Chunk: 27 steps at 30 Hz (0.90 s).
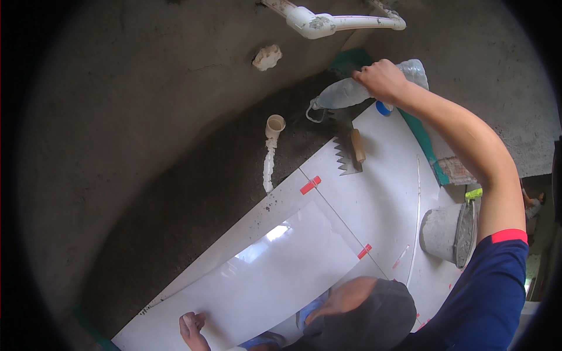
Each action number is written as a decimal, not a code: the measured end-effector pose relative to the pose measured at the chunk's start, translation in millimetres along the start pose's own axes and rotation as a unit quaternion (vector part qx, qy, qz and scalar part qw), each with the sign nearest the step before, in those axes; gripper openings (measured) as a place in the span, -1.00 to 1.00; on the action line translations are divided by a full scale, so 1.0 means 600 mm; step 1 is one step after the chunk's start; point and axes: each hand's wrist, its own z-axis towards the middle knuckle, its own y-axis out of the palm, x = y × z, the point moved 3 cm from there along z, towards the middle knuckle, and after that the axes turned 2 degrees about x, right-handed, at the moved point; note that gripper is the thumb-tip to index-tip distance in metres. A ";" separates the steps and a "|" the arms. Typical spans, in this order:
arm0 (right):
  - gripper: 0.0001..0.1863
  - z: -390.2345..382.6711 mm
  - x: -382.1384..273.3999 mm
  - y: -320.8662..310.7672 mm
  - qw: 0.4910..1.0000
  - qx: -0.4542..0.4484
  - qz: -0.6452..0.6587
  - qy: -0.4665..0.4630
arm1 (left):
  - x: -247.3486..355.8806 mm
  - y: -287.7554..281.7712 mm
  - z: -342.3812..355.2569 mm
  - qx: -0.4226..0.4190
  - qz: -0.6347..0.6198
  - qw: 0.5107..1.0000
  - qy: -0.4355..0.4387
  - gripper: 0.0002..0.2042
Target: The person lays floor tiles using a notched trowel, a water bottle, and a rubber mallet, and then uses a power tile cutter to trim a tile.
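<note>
A clear plastic bottle (344, 93) lies tipped in the grip of my right hand (383, 80), its mouth pointing left and down. Clear liquid runs from the mouth onto the dark, wet-looking wall area (246, 140). Below the bottle, a notched trowel (357, 146) with a wooden handle rests at the edge of the white tiles (386, 175). My left hand (192, 329) is low on the left, its fingers curled, in front of a glossy white tile (281, 257). Nothing shows in those fingers.
Red clips (310, 185) sit on the tile joint. A beige pipe socket (275, 124) juts out beyond the tiles; white pipes (328, 23) run above. A round blue object (384, 109) sits near the bottle. At right are a grey bucket (442, 234) and, farther off, another person (533, 203).
</note>
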 end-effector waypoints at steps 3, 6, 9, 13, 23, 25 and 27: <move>-0.74 -0.022 -0.027 0.002 0.999 -0.038 -0.009 -0.021 | -0.001 0.002 0.005 -0.009 0.006 1.000 0.004 -0.52; -0.80 -0.042 -0.052 -0.007 0.999 0.009 0.024 -0.048 | 0.000 0.005 0.006 -0.017 0.012 1.000 0.011 -0.53; -0.82 -0.053 -0.066 -0.009 0.997 0.008 0.027 -0.068 | 0.002 0.009 0.007 -0.013 0.009 1.000 0.014 -0.55; -0.85 -0.054 -0.045 -0.004 0.998 -0.003 -0.019 -0.056 | 0.010 0.015 0.006 -0.021 0.007 0.999 0.027 -0.56; -0.86 -0.048 0.136 0.049 0.984 -0.079 -0.151 0.060 | 0.016 0.014 0.001 -0.014 -0.003 1.000 0.008 -0.57; -0.86 -0.053 0.152 0.057 0.980 -0.090 -0.162 0.069 | 0.012 0.013 0.004 -0.018 -0.003 1.000 0.006 -0.57; -0.83 -0.059 0.152 0.071 0.965 -0.173 -0.193 0.049 | 0.009 0.011 0.004 -0.016 -0.007 1.000 0.011 -0.56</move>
